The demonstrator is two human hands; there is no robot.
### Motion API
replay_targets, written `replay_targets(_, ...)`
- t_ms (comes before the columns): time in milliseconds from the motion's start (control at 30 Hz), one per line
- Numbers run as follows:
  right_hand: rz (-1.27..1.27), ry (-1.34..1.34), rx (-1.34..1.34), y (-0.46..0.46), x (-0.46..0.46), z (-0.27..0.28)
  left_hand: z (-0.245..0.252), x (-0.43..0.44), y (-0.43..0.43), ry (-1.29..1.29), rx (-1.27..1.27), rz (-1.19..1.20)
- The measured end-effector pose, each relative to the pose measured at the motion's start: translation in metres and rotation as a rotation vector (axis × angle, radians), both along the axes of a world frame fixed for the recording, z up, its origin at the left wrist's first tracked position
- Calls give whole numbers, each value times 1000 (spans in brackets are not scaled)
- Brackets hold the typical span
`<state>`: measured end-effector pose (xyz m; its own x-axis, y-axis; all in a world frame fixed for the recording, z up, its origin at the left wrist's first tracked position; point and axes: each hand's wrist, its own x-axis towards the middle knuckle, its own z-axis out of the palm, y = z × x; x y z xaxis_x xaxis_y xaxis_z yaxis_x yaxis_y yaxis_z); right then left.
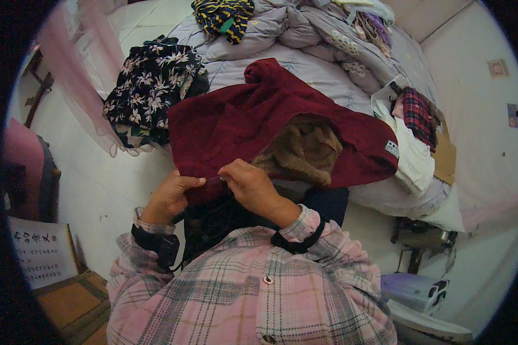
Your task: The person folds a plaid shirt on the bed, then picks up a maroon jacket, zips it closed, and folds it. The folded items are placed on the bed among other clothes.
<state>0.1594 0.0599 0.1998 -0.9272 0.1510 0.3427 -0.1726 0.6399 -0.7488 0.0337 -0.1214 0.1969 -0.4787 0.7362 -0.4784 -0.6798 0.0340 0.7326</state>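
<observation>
A dark red hooded garment [224, 120] with a brown fleecy lining [304, 146] lies across the near edge of the bed and over my lap. A small patch bearing writing is on its right end. My left hand [168, 196] grips the garment's near edge at the lower left, thumb on top. Close beside it, my right hand [252, 185] pinches the same edge between thumb and fingers, a short gap from the left thumb. What lies under the curled fingers is hidden.
Folded floral clothing [155, 90] lies left of the garment, a striped yellow and navy cloth [224, 19] beyond it. At right are a plaid cloth [418, 114] and a white cloth [414, 159]. A grey quilt [293, 26] is bunched behind. A purple plastic box [408, 289] stands low at right.
</observation>
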Motion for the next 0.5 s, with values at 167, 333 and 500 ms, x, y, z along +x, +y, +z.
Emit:
replay_targets(167,23,-53,-36,-6,-2,2,-11,4,0,56,18,158)
replay_targets(333,30,-184,-162,-12,-1,9,-8,0,-3,-251,-57,217)
replay_targets(500,70,-138,-182,-11,1,13,6,12,3,-274,5,41)
